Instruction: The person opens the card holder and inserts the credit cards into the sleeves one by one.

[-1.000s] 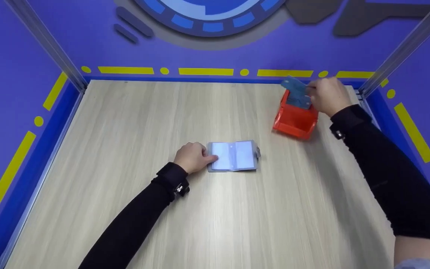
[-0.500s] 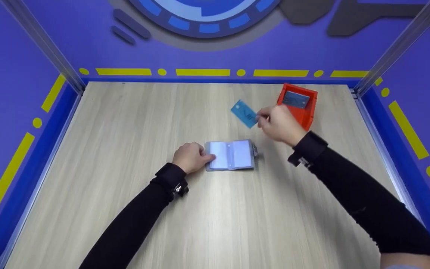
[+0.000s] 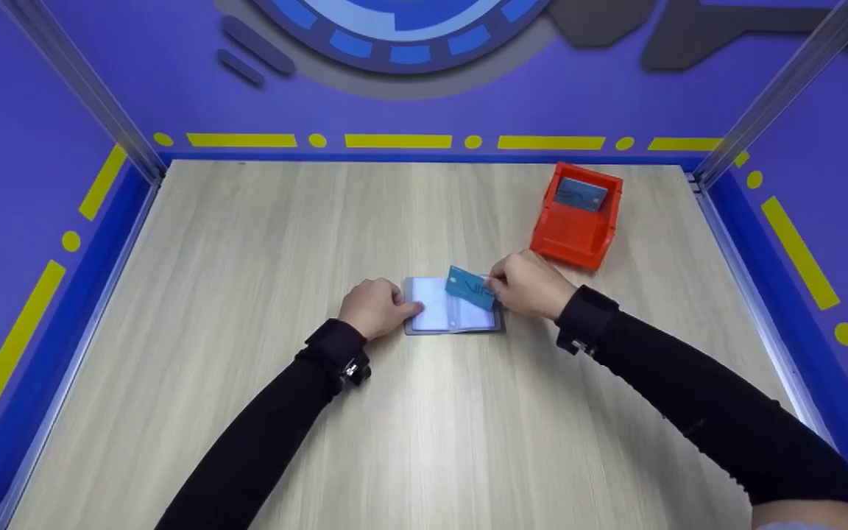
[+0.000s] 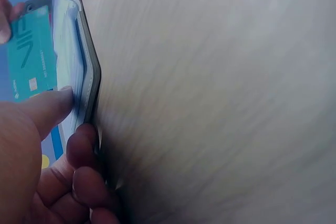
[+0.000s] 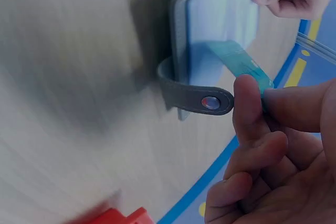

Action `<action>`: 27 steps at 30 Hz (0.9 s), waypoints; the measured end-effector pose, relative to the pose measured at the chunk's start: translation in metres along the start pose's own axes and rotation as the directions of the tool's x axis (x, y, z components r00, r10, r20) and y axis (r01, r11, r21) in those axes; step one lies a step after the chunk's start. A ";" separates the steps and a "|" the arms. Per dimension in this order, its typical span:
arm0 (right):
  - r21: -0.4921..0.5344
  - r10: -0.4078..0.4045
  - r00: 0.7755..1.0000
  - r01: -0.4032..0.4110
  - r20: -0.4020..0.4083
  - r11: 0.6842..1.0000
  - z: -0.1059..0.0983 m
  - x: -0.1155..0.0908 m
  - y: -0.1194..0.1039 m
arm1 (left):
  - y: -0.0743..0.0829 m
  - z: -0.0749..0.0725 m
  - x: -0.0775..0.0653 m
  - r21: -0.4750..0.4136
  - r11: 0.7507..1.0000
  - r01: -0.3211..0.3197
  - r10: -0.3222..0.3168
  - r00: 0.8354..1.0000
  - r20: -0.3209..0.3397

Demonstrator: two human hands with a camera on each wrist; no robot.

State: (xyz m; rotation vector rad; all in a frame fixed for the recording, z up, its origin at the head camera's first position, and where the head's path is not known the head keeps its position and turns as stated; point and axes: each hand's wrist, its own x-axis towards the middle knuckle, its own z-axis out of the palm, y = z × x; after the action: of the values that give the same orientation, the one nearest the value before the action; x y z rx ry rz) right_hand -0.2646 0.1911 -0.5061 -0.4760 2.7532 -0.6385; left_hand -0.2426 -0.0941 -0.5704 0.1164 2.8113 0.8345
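Note:
An opened card holder (image 3: 433, 316) with clear plastic sleeves lies on the table, its grey snap strap (image 5: 194, 98) sticking out at the right side. My left hand (image 3: 375, 309) pinches the holder's left edge, thumb on top of the sleeves and fingers curled beneath. Between thumb and index finger, my right hand (image 3: 534, 283) pinches a teal card (image 3: 470, 288) by its right end. The card hangs tilted over the upper part of the right-hand sleeve. Whether it touches the sleeve I cannot tell.
A red plastic bin (image 3: 570, 234) stands at the back right, with more bluish cards (image 3: 581, 194) leaning at its far end. Blue panels (image 3: 424, 110) with yellow markings wall the wooden table (image 3: 284, 221) at the back and sides.
My right hand has carried the teal card out of the red bin, leftward and nearer, to over the card holder. My left hand has stayed on the holder's left edge.

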 end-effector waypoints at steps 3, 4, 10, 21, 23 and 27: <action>-0.049 0.032 0.999 -0.030 0.036 0.998 0.001 -0.001 0.001 | 0.000 -0.002 -0.001 0.000 1.000 -0.003 0.003 1.000 -0.005; -0.064 0.033 0.998 -0.030 0.045 0.998 0.001 -0.001 0.001 | 0.000 -0.003 -0.001 -0.001 1.000 -0.003 0.003 1.000 -0.007; -0.057 0.026 0.997 -0.022 0.073 0.998 0.009 0.002 0.000 | -0.002 -0.004 -0.002 -0.012 1.000 0.005 -0.005 1.000 -0.008; -0.005 0.023 0.996 -0.022 0.092 1.000 0.018 0.002 0.001 | -0.003 0.001 -0.002 -0.011 1.000 -0.001 0.000 1.000 -0.010; -0.012 0.026 0.994 -0.025 0.110 1.000 0.019 0.002 0.001 | -0.002 0.001 -0.002 -0.007 1.000 -0.001 0.001 1.000 -0.009; -0.029 0.022 0.993 -0.018 0.117 0.999 0.022 0.002 0.000 | -0.001 0.001 -0.001 0.000 1.000 -0.004 0.004 1.000 -0.005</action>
State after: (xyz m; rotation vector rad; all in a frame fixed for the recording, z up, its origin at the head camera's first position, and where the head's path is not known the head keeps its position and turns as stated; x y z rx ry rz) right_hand -0.2596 0.1821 -0.5255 -0.4756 2.6560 -0.5502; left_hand -0.2411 -0.0949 -0.5720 0.1202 2.8163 0.8374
